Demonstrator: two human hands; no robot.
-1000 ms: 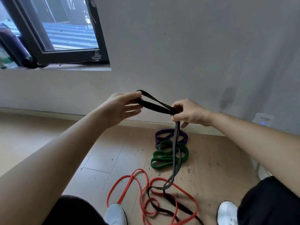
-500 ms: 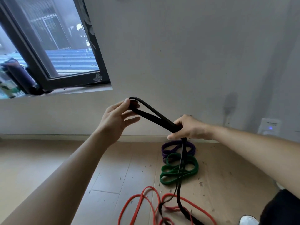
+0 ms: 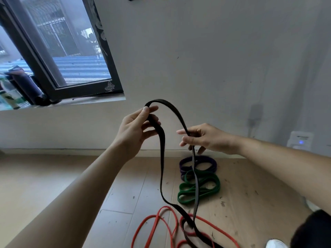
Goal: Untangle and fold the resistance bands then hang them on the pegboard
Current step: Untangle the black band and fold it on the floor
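- Pale wall (image 3: 197, 59) and a wood-look floor (image 3: 44, 185) fill the view, with a dark-framed window (image 3: 114, 68) at upper left.
- Left hand (image 3: 136, 129) is raised, thumb and forefinger pinching the top of a black band (image 3: 161, 158), which arches in a loop above the fingers.
- Right hand (image 3: 209, 138), just beside it and slightly lower, has its fingers curled round the band's other strand.
- Both strands hang to the floor, where their ends lie across a tangled red band (image 3: 161, 208).
- A coiled green band (image 3: 207, 190) lies on the floor, touching a coiled purple band (image 3: 206, 158) nearer the wall.
- A white shoe (image 3: 275, 244) shows at lower right.
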